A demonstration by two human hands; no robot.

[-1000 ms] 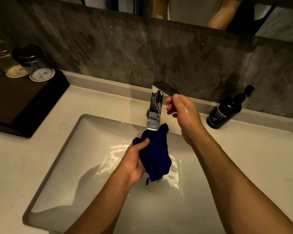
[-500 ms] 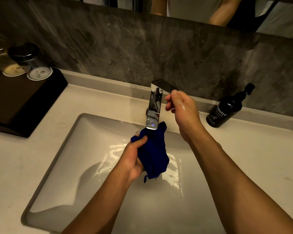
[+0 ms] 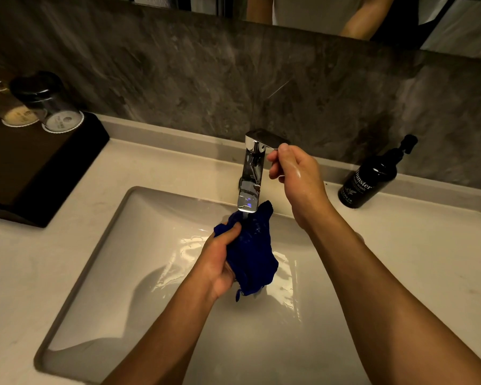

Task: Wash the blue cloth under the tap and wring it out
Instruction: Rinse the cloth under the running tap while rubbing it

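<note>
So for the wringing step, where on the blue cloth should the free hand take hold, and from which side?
Probably the lower bunch of the blue cloth, hanging free below the left hand, which grips its upper middle. The right hand, now pinching the tap lever, could come in from the right, where the cloth bulges exposed over the sink, giving two grips to twist.

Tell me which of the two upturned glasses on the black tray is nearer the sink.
The dark smoky glass, at the tray's back right corner. The amber glass stands to its left, farther from the sink.
</note>
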